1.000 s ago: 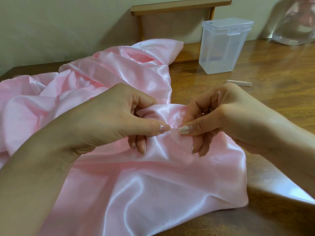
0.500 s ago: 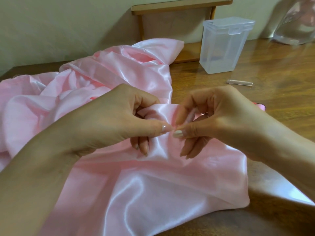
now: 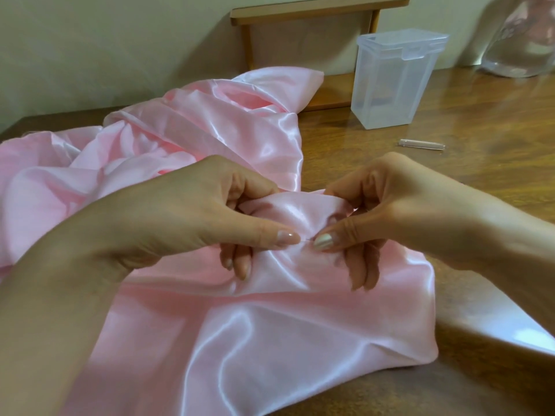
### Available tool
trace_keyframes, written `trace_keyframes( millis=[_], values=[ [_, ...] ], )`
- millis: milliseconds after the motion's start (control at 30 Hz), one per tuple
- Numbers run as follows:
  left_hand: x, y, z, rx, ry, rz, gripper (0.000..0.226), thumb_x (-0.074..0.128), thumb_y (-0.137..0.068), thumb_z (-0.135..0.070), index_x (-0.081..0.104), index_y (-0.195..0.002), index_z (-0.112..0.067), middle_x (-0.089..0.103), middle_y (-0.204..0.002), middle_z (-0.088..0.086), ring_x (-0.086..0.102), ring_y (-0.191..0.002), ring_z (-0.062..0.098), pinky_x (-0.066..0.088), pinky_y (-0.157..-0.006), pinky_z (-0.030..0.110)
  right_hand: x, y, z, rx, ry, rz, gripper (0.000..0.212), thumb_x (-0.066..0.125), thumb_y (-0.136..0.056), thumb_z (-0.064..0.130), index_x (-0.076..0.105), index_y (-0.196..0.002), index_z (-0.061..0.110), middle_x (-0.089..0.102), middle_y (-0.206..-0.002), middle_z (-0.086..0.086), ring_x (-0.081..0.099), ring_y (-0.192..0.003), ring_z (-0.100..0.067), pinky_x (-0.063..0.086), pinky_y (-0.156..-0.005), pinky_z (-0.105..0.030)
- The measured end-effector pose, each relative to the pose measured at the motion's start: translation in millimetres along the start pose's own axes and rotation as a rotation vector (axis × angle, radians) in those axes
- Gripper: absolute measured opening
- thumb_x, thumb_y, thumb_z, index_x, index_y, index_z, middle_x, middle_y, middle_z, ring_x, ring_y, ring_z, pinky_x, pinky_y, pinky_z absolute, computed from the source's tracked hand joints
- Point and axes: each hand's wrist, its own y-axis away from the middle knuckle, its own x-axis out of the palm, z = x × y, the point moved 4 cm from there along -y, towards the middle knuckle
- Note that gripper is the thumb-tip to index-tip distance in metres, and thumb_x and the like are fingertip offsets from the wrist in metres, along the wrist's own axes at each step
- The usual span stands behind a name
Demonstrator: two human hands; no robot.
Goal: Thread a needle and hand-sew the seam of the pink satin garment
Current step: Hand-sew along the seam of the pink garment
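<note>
Right in the middle of the wooden table (image 3: 480, 181) lies the pink satin garment (image 3: 270, 340), glossy and rumpled. It spreads from the left edge of the view to a folded corner at the lower right, and bright streaks of light run along its creases. A raised fold of it is bunched between the two hands. The left hand (image 3: 210, 217) pinches this fold, thumb on the near side and curled fingers behind and beneath. The right hand (image 3: 390, 211) grips the same fold from the other side, forefinger over the top and thumb pressed to the cloth. The two thumb tips lie close together, almost touching.

Beyond the hands stands a clear plastic box (image 3: 396, 82) with its lid shut, well apart from the cloth. A small clear tube (image 3: 420, 144) lies flat on the table between the box and the right hand. A wooden shelf (image 3: 315, 7) stands against the wall behind the far end of the garment.

Between the thumb tips shows a thin pale line (image 3: 307, 240), too fine to tell whether it is needle or thread. A clear rounded thing (image 3: 528, 40) at the top right is cut off by the frame and blurred. Both forearms hide part of the cloth.
</note>
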Motion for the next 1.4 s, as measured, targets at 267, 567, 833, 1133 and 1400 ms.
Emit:
trace_keyframes(
  millis=[267, 567, 833, 1133, 1400],
  values=[
    [0.7, 0.3, 0.6, 0.032, 0.034, 0.092, 0.012, 0.081, -0.06, -0.018, 0.077, -0.071, -0.018, 0.064, -0.06, 0.01, 0.057, -0.039, 0.01, 0.044, -0.041, 0.015, -1.8, 1.4, 0.7, -0.059, 0.064, 0.05, 0.025, 0.072, -0.059, 0.012, 0.068, -0.072, -0.009, 0.058, -0.05, -0.021, 0.053, -0.034, -0.016, 0.042, -0.036, -0.019],
    [-0.4, -2.6, 4.0, 0.035, 0.021, 0.057, 0.016, 0.08, -0.058, -0.022, 0.076, -0.071, -0.014, 0.062, -0.059, 0.011, 0.057, -0.038, 0.01, 0.043, -0.04, 0.016, -4.8, -1.1, -1.0, -0.1, 0.279, -0.024, 0.005, 0.075, -0.074, 0.002, 0.075, -0.078, 0.006, 0.061, -0.05, -0.002, 0.052, -0.042, -0.007, 0.037, -0.043, -0.013],
    [1.2, -3.8, 0.8, 0.051, 0.014, -0.011, 0.003, 0.071, -0.062, -0.018, 0.072, -0.059, -0.016, 0.056, -0.048, 0.005, 0.054, -0.036, 0.009, 0.042, -0.039, 0.015, -0.6, -5.0, -3.6, -0.117, 0.217, -0.015, 0.015, 0.077, -0.072, 0.016, 0.073, -0.079, 0.004, 0.065, -0.055, -0.009, 0.052, -0.044, -0.011, 0.04, -0.042, -0.021],
    [2.5, -1.5, 1.5, 0.059, 0.061, 0.109, 0.014, 0.076, -0.059, -0.029, 0.076, -0.069, -0.019, 0.062, -0.058, 0.007, 0.057, -0.038, 0.009, 0.042, -0.041, 0.014, -1.8, -4.6, -4.1, -0.147, 0.151, 0.06, 0.02, 0.075, -0.059, 0.019, 0.072, -0.069, 0.002, 0.066, -0.058, -0.016, 0.057, -0.047, -0.014, 0.046, -0.043, -0.022],
    [3.5, -1.9, 0.3, 0.058, 0.045, 0.13, 0.008, 0.081, -0.061, -0.018, 0.075, -0.066, -0.021, 0.061, -0.057, 0.005, 0.056, -0.038, 0.009, 0.042, -0.041, 0.014, -4.6, -5.8, -7.9, -0.132, 0.128, 0.098, 0.013, 0.075, -0.062, 0.012, 0.074, -0.074, 0.006, 0.066, -0.058, -0.017, 0.054, -0.047, -0.021, 0.044, -0.044, -0.018]
  ],
)
